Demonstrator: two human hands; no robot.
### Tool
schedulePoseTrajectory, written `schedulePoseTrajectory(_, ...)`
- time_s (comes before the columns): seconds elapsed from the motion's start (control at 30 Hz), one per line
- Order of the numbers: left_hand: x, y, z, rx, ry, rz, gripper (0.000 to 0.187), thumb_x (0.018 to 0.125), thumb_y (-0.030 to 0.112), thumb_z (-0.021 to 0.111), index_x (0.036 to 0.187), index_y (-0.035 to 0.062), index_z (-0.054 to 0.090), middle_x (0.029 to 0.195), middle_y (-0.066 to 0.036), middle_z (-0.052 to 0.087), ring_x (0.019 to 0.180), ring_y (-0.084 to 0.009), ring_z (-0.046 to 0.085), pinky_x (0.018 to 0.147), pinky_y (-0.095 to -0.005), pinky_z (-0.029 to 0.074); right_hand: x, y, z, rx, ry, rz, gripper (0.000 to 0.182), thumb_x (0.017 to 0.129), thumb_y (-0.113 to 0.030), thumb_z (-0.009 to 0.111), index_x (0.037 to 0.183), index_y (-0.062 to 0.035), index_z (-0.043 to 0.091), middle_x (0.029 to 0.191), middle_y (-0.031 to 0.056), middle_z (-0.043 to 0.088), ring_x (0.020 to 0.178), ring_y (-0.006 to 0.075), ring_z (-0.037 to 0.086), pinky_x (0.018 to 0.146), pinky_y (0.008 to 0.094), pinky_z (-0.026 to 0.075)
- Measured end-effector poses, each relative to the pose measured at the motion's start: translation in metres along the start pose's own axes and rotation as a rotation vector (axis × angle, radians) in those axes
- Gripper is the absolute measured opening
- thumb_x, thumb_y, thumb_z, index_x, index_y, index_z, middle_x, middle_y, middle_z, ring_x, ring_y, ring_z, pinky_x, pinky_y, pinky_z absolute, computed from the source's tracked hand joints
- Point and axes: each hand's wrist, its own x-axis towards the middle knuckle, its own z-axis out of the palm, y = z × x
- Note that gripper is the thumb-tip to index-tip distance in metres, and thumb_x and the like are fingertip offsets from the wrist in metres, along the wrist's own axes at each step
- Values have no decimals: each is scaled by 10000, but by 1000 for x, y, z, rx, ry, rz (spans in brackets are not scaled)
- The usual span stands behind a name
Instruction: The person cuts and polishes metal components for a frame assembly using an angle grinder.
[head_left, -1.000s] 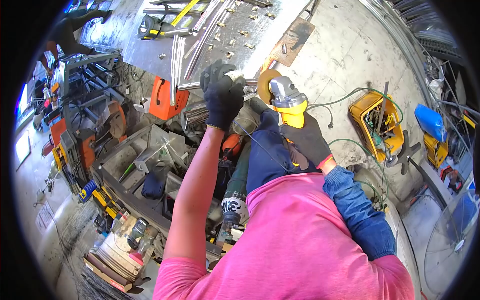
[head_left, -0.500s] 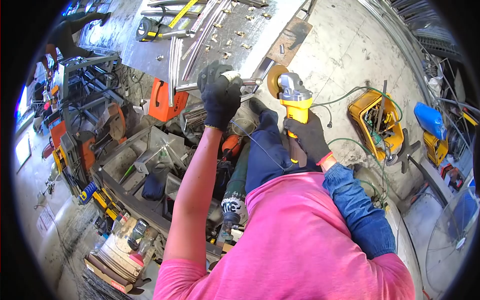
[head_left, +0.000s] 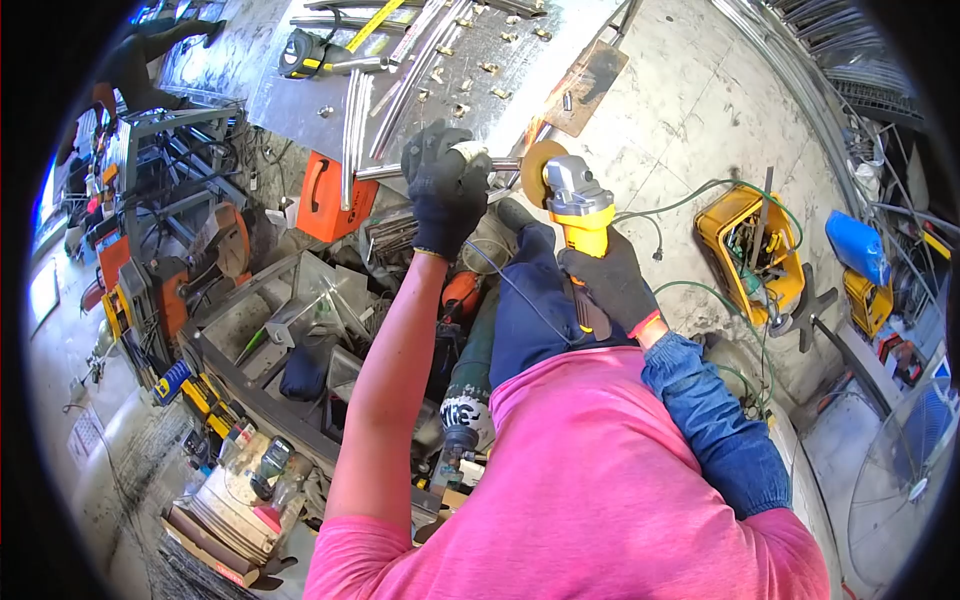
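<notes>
My left hand (head_left: pixel 447 190), in a dark glove, is closed around a shiny metal tube (head_left: pixel 506 165) held level in front of the bench. My right hand (head_left: pixel 612 282), also gloved, grips the body of a yellow and grey angle grinder (head_left: pixel 582 212). Its round tan disc (head_left: pixel 541 172) meets the tube's right end, and orange sparks (head_left: pixel 536 128) show just above. Behind my left hand is the metal-topped bench (head_left: pixel 520 75), bearing long thin rods (head_left: pixel 420 70), several small brass-coloured pieces (head_left: pixel 489 68) and a tape measure (head_left: pixel 303 55).
Below the bench stands an orange case (head_left: pixel 328 200). A tool-filled yellow crate (head_left: pixel 722 222) is on the floor to the right, near a green cable (head_left: pixel 700 285). On the left are a cluttered metal bin (head_left: pixel 240 345) and a cut-off saw (head_left: pixel 230 245). A fan (head_left: pixel 905 480) is lower right.
The grinder has moved slightly left, bringing its disc from beside the tube's end onto it. Sparks have appeared. My left hand has shifted slightly right with the tube.
</notes>
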Motion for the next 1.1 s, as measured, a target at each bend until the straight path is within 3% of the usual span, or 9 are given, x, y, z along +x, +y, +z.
schedulePoseTrajectory(0.3, -1, 0, 2, 22, 24, 30, 206, 891, 215, 763, 1038, 90, 833, 1268, -141, 775, 1347, -427, 652, 1234, -562, 411, -1, -3, 1, 10, -5, -30, 384, 927, -236, 840, 1210, -6, 720, 1006, 61, 769, 868, 146, 728, 792, 329, 600)
schedulePoseTrajectory(0.4, 0, 2, -2, -14, -23, 5, 247, 917, 235, 756, 1100, 99, 852, 1296, -148, 776, 1394, -438, 627, 1269, -579, 368, 3, 14, -8, 79, 12, 67, 380, 941, -225, 833, 1230, -6, 719, 1017, 71, 776, 873, 158, 743, 798, 329, 608)
schedulePoseTrajectory(0.5, -2, 10, -5, 52, -13, 58, 270, 913, 146, 779, 1177, 133, 832, 1304, -130, 773, 1407, -424, 616, 1241, -564, 397, 6, 17, -17, 279, 67, 88, 326, 943, -197, 847, 1181, -8, 729, 970, 54, 764, 842, 155, 723, 782, 348, 598)
schedulePoseTrajectory(0.67, -13, 8, 1, 193, -3, -5, 443, 934, 152, 779, 1376, 165, 804, 1530, -193, 699, 1535, -472, 514, 1335, -603, 299, 0, 11, -32, 289, 177, 95, 272, 975, -193, 814, 1154, -12, 716, 961, 64, 767, 844, 152, 738, 782, 332, 603)
schedulePoseTrajectory(0.73, -12, 9, -2, 139, -1, -7, 415, 940, 162, 786, 1355, 159, 813, 1522, -187, 707, 1541, -466, 514, 1336, -607, 296, -1, 10, -35, 312, 176, 89, 266, 977, -190, 810, 1151, -16, 711, 964, 69, 770, 839, 155, 741, 783, 333, 607)
schedulePoseTrajectory(0.83, -17, 9, -5, 75, -37, -20, 392, 928, 186, 783, 1317, 162, 830, 1563, -154, 682, 1579, -438, 477, 1357, -601, 248, -1, 10, -38, 323, 138, 106, 409, 990, -218, 821, 1313, 0, 697, 1060, 55, 752, 890, 148, 732, 802, 318, 606)
schedulePoseTrajectory(0.87, -19, 8, -6, 65, -77, -32, 398, 909, 200, 773, 1301, 171, 838, 1611, -127, 649, 1611, -417, 440, 1377, -590, 205, -1, 10, -38, 319, 129, 118, 407, 991, -221, 822, 1309, -1, 697, 1061, 56, 751, 895, 146, 732, 801, 319, 605)
schedulePoseTrajectory(1.03, -23, 6, -5, 37, -42, -24, 380, 894, 216, 796, 1268, 172, 845, 1537, -106, 704, 1572, -406, 498, 1371, -589, 226, -4, 1, -35, 319, 98, 129, 398, 994, -223, 818, 1297, 3, 693, 1060, 62, 748, 893, 155, 737, 800, 324, 610)
schedulePoseTrajectory(1.1, -19, 11, -8, 42, -22, -12, 366, 897, 227, 804, 1256, 174, 849, 1517, -118, 717, 1554, -415, 519, 1363, -593, 248, -5, -4, -32, 431, 113, 152, 243, 1000, -169, 803, 1148, -2, 706, 955, 87, 778, 825, 163, 749, 759, 330, 615)
